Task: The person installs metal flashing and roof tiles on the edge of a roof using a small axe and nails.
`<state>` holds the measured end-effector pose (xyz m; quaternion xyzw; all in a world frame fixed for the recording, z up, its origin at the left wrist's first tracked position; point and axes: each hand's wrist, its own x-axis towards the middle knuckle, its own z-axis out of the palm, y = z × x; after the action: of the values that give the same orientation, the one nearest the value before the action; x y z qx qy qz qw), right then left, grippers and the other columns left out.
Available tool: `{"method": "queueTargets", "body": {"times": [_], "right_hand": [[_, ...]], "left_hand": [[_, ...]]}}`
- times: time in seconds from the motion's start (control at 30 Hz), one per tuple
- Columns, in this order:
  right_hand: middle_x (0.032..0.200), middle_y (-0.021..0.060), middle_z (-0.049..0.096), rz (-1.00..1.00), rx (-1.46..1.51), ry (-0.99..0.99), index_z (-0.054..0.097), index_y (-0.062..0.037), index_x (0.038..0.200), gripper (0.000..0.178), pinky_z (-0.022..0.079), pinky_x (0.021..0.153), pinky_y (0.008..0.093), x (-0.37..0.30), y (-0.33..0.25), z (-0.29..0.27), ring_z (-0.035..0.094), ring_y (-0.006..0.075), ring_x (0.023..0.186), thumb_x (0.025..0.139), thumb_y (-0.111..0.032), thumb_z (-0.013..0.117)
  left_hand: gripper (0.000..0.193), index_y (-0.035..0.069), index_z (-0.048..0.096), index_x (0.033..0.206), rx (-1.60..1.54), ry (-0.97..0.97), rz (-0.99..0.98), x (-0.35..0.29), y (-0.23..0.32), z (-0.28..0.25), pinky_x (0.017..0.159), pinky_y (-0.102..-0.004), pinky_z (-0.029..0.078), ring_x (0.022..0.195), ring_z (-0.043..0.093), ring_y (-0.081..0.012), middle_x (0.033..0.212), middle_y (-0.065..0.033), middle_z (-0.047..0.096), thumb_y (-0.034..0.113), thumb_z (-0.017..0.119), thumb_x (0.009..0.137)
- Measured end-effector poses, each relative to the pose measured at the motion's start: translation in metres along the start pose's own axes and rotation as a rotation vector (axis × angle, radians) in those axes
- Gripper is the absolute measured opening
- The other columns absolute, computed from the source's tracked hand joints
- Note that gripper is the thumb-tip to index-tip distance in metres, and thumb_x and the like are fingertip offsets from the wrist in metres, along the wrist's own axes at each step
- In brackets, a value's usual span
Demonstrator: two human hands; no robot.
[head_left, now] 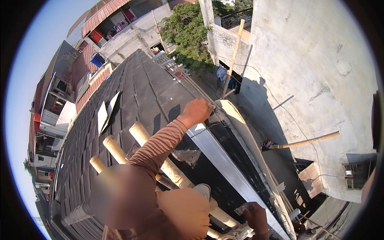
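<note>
My left hand (196, 113), at the end of a brown sleeve, reaches to the upper end of a silver metal strip (228, 166). Its fingers are curled at the concrete edge around something dark that I cannot make out. Lower down, my right hand (256, 218) is closed, pinching a small grey piece (241, 209) between thumb and fingers, just beside the strip. The strip runs along the edge of the dark tiled roof (140, 86). Under my arm, a thick bamboo pole (176, 172) slants across the roof.
More bamboo poles (115, 148) jut out at left. Pale sheet pieces (106, 114) lie on the tiles. Right of the roof edge is a drop beside a tall concrete wall (304, 80), with a bamboo pole (308, 140) sticking out. A leafy tree (184, 32) stands beyond.
</note>
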<state>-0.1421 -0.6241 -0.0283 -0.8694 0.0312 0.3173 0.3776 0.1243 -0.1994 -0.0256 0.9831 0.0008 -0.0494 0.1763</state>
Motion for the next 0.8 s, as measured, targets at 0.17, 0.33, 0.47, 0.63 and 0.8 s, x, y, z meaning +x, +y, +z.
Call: {"method": "queueTargets", "body": {"times": [0.17, 0.33, 0.47, 0.63, 0.8], "right_hand": [[0.093, 0.0193, 0.076, -0.026, -0.017, 0.005, 0.069, 0.0024, 0.111, 0.035, 0.058, 0.078, 0.0362, -0.001, -0.004, -0.002, 0.076, 0.0291, 0.086, 0.086, -0.020, 0.079], [0.093, 0.0194, 0.076, 0.018, 0.027, -0.030, 0.069, 0.0024, 0.112, 0.035, 0.058, 0.078, 0.0361, -0.004, -0.014, -0.004, 0.076, 0.0289, 0.087, 0.086, -0.020, 0.079], [0.091, 0.0189, 0.076, -0.006, 0.005, -0.058, 0.069, 0.0026, 0.112, 0.035, 0.058, 0.078, 0.0361, -0.001, -0.008, 0.001, 0.075, 0.0288, 0.086, 0.086, -0.019, 0.079], [0.089, 0.0179, 0.075, -0.070, 0.014, -0.035, 0.069, 0.0025, 0.110, 0.034, 0.058, 0.076, 0.0361, 0.006, -0.007, 0.007, 0.075, 0.0277, 0.083, 0.085, -0.019, 0.079], [0.096, 0.0182, 0.076, -0.006, -0.003, -0.104, 0.068, 0.0010, 0.116, 0.042, 0.058, 0.080, 0.0384, 0.015, -0.017, 0.007, 0.076, 0.0297, 0.087, 0.084, -0.025, 0.079]], "left_hand": [[0.037, 0.000, 0.072, 0.103, -0.063, -0.063, 0.048, 0.019, -0.024, 0.021, 0.080, -0.0539, 0.052, 0.088, 0.067, -0.0482, 0.093, -0.0256, 0.071, 0.034, 0.057, 0.101], [0.037, -0.001, 0.067, 0.113, -0.295, -0.106, -0.017, 0.021, -0.024, 0.011, 0.089, -0.0529, 0.049, 0.104, 0.065, -0.0467, 0.108, -0.0274, 0.069, 0.033, 0.054, 0.101], [0.038, 0.000, 0.064, 0.120, -0.226, -0.120, -0.016, 0.028, -0.024, 0.012, 0.094, -0.0527, 0.048, 0.111, 0.062, -0.0467, 0.116, -0.0278, 0.066, 0.031, 0.054, 0.101], [0.040, -0.001, 0.062, 0.123, -0.140, -0.177, -0.026, 0.033, -0.016, 0.009, 0.096, -0.0534, 0.048, 0.111, 0.062, -0.0476, 0.116, -0.0285, 0.066, 0.031, 0.054, 0.101], [0.038, -0.003, 0.067, 0.113, -0.180, -0.160, 0.015, 0.032, -0.017, 0.026, 0.093, -0.0544, 0.048, 0.107, 0.063, -0.0474, 0.110, -0.0297, 0.068, 0.030, 0.054, 0.101]]}}
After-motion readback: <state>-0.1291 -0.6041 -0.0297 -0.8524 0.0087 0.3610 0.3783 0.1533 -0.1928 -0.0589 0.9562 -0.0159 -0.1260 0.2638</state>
